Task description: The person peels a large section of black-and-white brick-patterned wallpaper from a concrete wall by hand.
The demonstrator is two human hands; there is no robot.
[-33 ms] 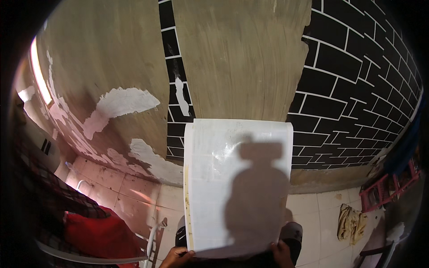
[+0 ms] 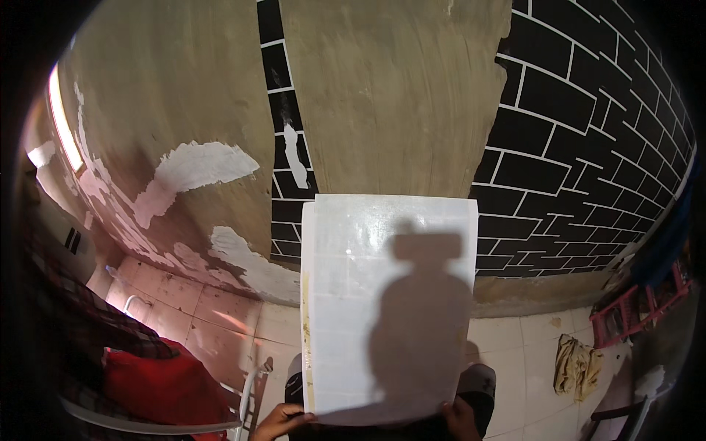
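A large white sheet [image 2: 346, 309] with a glossy sheen is spread before me, its back or blank side facing up. Its far edge curls, and a yellowed strip runs down its left side. My left hand [image 2: 281, 422] pinches the near left corner between thumb and fingers. At the near right corner my right hand [image 2: 461, 420] grips the same sheet, thumb on top. A dark shadow falls over the sheet's right half. Beyond it stands a brownish wall [image 2: 397, 95] with a narrow strip of black brick-pattern covering [image 2: 278, 73] and a wider black brick-pattern covering [image 2: 537, 132] on the right.
White patches [image 2: 209, 163] mark the wall at left. A red cloth [image 2: 158, 386] lies by a white metal chair frame [image 2: 246, 382]. On the tiled floor [image 2: 507, 353] at right lies a crumpled tan cloth [image 2: 576, 367], near a pink plastic rack [image 2: 636, 312].
My left hand has shifted slightly to the left at the sheet's corner. The view and the sheet have moved a little; both hands keep their hold.
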